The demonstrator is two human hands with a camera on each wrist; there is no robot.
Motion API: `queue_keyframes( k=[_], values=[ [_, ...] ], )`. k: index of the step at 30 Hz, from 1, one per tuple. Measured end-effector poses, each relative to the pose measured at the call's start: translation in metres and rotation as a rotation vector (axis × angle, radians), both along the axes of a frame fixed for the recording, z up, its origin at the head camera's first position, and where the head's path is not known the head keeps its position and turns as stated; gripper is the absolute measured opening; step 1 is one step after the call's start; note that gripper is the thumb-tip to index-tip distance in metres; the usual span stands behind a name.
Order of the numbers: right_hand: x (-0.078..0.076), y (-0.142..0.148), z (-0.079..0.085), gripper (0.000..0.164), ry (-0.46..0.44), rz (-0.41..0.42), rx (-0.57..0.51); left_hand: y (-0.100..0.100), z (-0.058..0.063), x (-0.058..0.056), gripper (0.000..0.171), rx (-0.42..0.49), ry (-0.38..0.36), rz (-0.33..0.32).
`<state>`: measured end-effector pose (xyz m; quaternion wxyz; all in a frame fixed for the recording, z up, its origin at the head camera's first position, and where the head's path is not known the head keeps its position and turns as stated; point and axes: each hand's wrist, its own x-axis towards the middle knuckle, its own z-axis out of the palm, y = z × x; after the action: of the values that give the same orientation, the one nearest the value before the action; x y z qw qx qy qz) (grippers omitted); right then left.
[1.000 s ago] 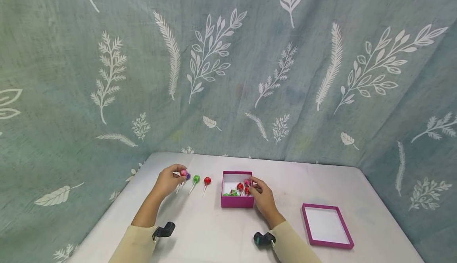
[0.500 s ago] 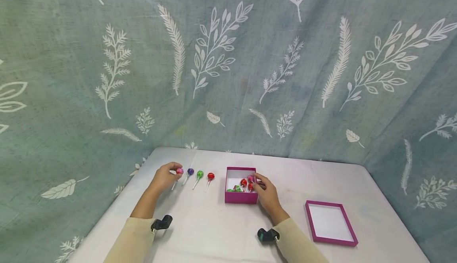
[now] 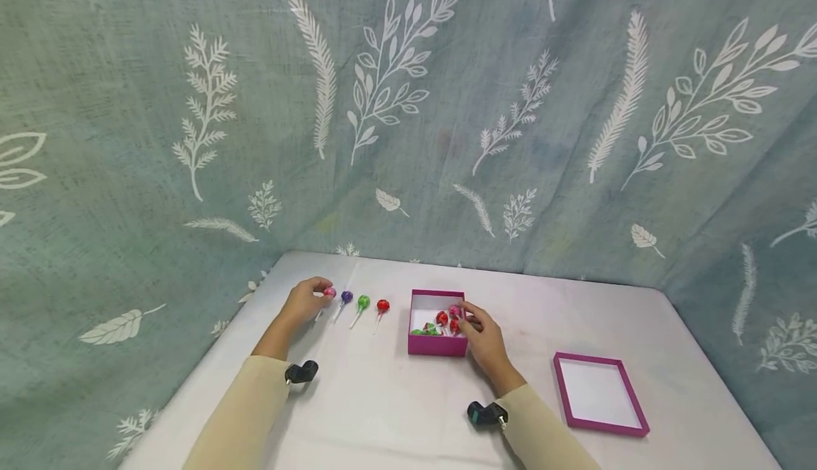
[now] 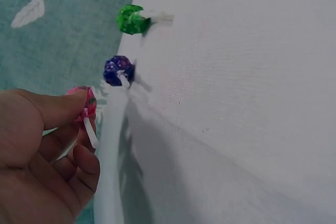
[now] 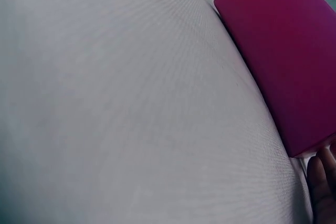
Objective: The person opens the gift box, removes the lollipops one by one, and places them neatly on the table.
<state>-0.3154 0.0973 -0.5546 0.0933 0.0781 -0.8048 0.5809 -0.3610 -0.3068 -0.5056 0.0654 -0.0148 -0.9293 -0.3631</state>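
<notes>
At the left end of a row of lollipops, my left hand (image 3: 305, 301) pinches a pink lollipop (image 4: 84, 100) by its wrapped head, thumb against fingers. Its white stick points down toward me. Right of it lie a purple lollipop (image 3: 347, 296), a green lollipop (image 3: 363, 302) and a red lollipop (image 3: 383, 305), sticks toward me. My right hand (image 3: 488, 342) grips the right wall of an open magenta box (image 3: 437, 345), fingertips at the rim. Inside, red lollipops (image 3: 442, 318), a pink one (image 3: 454, 310) and green ones (image 3: 429, 329) lie together near the front and right.
A magenta-edged lid (image 3: 600, 393) with a white inside lies at the right of the white table (image 3: 383, 406). Behind the table hangs a green leaf-patterned cloth (image 3: 408, 137). Dark wrist cameras (image 3: 302, 372) sit on both sleeves.
My left hand has carried the pink lollipop left, from overlapping the purple one to a spot beside it. My right hand stays at the box. The head view has shifted slightly.
</notes>
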Motion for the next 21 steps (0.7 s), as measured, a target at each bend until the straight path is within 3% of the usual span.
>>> queue_keyframes(
  k=[6, 13, 21],
  values=[
    [-0.003, 0.002, 0.004, 0.042, 0.008, 0.003, 0.006, 0.005, 0.001, -0.014, 0.031, -0.035, -0.004, 0.009],
    [-0.002, 0.002, 0.003, 0.041, 0.001, -0.002, 0.001, 0.005, -0.003, -0.019, 0.03, -0.05, -0.006, 0.027],
    [-0.003, 0.003, -0.002, 0.042, 0.011, -0.012, 0.005, 0.004, -0.012, -0.026, 0.027, -0.027, -0.057, 0.05]
  ],
)
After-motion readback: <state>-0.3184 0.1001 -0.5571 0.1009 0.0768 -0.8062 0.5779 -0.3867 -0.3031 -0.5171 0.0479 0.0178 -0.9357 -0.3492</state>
